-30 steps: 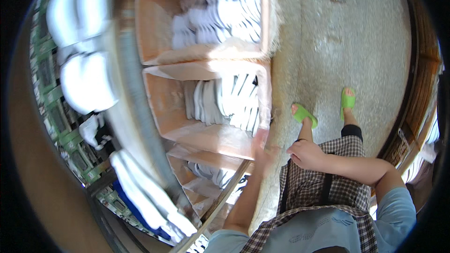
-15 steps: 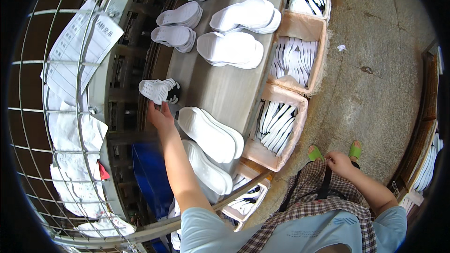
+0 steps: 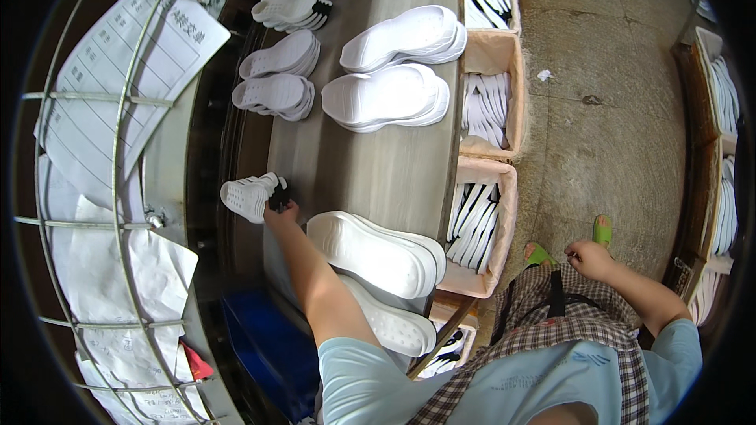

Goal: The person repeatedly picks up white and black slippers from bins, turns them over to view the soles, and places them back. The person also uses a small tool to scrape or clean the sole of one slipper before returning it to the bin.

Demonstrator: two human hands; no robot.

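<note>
1. Step in hand, as I judge it: handling the small stack of perforated white shoe soles (image 3: 246, 198) with black ends, at the left edge of the wood-grain bench (image 3: 378, 165).
2. Left hand (image 3: 284, 214) is at the stack's black end, fingers against it; whether they clamp it, I cannot tell.
3. Next move seems to call for a sure hold keeping the layers together.
4. Left arm stretches forward and left, elbow nearly straight, beside 2 larger white sole stacks (image 3: 374, 256).
5. Right hand (image 3: 589, 258) hangs before the checked apron (image 3: 543, 330), elbow bent, fingers curled; contents, if any, unclear.
</note>
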